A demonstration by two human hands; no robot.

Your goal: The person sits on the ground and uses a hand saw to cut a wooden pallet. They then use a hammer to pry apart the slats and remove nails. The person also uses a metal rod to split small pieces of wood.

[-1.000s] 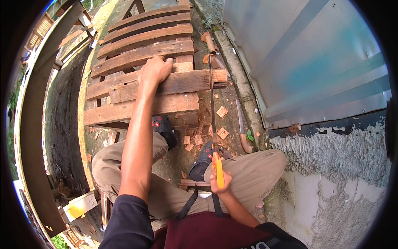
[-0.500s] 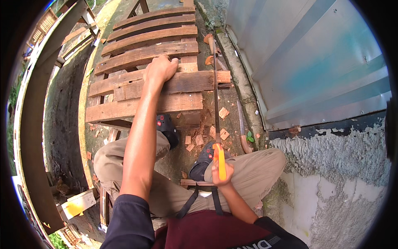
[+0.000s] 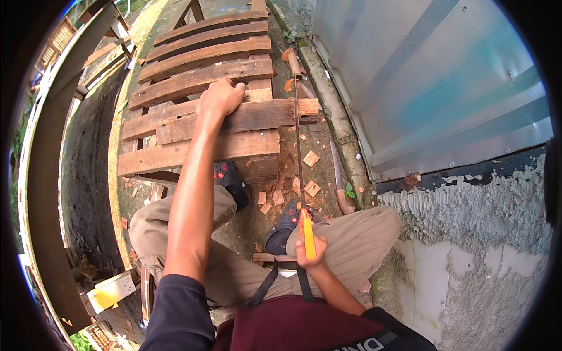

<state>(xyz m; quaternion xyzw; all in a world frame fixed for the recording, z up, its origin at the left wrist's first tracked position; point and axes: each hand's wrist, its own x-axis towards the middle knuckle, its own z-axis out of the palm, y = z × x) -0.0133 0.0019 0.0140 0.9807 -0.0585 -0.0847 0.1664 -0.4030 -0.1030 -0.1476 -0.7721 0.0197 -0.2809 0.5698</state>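
My right hand [image 3: 311, 250] is closed round the yellow-orange handle [image 3: 308, 234] of a handsaw. Its long thin blade [image 3: 299, 155] points away from me and crosses a loose wooden plank [image 3: 257, 116] close to the right end. That end [image 3: 307, 109] sticks out past the slatted wooden bench [image 3: 211, 73] and shows paler wood on the far side of the blade. My left hand [image 3: 221, 99] bears down on the plank with its fingers curled over the far edge; the fingertips are hidden.
Cut wood blocks [image 3: 311, 188] and sawdust litter the ground around my shoes [image 3: 284, 225]. A knife-like blade with a wooden handle [image 3: 344, 202] lies by the concrete curb. Metal sheeting [image 3: 421, 88] and a rough wall [image 3: 468, 216] stand on the right.
The saw and my right hand have come slightly toward me, with the blade still across the plank. My left hand keeps its place on the plank. The whole view has shifted a little.
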